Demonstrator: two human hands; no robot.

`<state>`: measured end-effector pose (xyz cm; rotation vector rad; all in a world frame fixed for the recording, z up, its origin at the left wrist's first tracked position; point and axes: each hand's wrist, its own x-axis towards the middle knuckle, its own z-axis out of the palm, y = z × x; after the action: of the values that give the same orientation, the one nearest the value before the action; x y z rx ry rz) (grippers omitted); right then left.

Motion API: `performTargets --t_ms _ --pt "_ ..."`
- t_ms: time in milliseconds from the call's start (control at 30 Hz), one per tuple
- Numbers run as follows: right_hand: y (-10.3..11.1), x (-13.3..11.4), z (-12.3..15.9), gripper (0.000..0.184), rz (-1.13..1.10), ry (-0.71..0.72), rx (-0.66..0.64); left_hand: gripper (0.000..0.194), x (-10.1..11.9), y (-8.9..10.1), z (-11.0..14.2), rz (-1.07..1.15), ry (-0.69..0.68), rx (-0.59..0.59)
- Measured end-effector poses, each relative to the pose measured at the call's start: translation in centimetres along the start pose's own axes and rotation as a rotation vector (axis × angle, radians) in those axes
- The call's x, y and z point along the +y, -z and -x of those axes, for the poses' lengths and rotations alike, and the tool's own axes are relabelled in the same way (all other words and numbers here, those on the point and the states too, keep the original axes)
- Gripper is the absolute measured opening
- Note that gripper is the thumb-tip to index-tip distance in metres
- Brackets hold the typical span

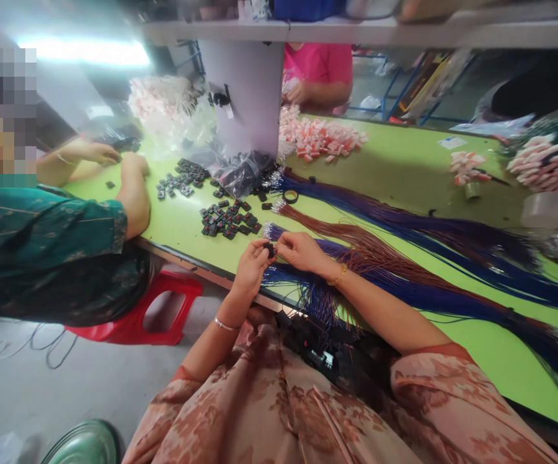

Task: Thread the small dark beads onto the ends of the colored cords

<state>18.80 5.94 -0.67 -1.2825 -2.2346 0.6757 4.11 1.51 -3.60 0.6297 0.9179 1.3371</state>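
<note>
Over the table's near edge, my left hand (251, 269) pinches a small black connector housing (269, 249) between thumb and fingers. Close against it on the right, my right hand (303, 251) has its fingers pressed together at the housing. A thin wire seems to be in them, but it is too small to be sure. Beneath and right of my hands lie bundles of blue wires (390, 278) and brown wires (356, 232), metal-tipped at their left ends. A pile of loose black housings (228, 219) sits just beyond my left hand.
A co-worker in a green sleeve (47, 225) sits at the left on a red stool (163, 306). Another person in pink (325, 71) works across the table. A grey upright panel (245, 90), a tape roll (290, 196) and pink-white connectors (325, 136) stand or lie farther back.
</note>
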Motion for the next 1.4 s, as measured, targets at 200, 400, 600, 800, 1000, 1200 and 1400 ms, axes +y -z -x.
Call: performTargets --t_ms 200,400,600,800,1000,1200,1400 --pt "0.3 0.0 0.6 0.018 0.072 0.138 -0.016 0.033 0.0 0.0 0.2 -0.09 -0.016 0.033" --pt "0.0 0.1 0.8 0.016 0.114 0.092 -0.038 0.031 -0.1 -0.1 0.1 -0.123 -0.021 0.041" --pt "1.6 0.7 0.6 0.018 -0.094 0.111 -0.105 0.023 0.4 -1.1 2.0 -0.336 -0.193 0.047" --pt "2.9 1.2 -0.6 0.017 -0.08 0.076 -0.214 0.033 -2.0 -5.1 7.4 -0.977 -0.674 -0.68" --pt "-0.7 0.0 0.1 0.008 0.207 0.079 -0.269 0.031 -5.4 -6.8 8.7 -1.107 -0.704 -1.149" --pt "-1.7 -0.1 0.9 0.013 0.281 0.067 -0.271 0.02 0.4 -1.6 3.1 -1.124 -0.732 -0.388" --pt "-1.4 -0.6 1.3 0.022 0.403 0.065 -0.309 0.027 5.2 6.7 -4.8 -1.617 -0.524 0.227"
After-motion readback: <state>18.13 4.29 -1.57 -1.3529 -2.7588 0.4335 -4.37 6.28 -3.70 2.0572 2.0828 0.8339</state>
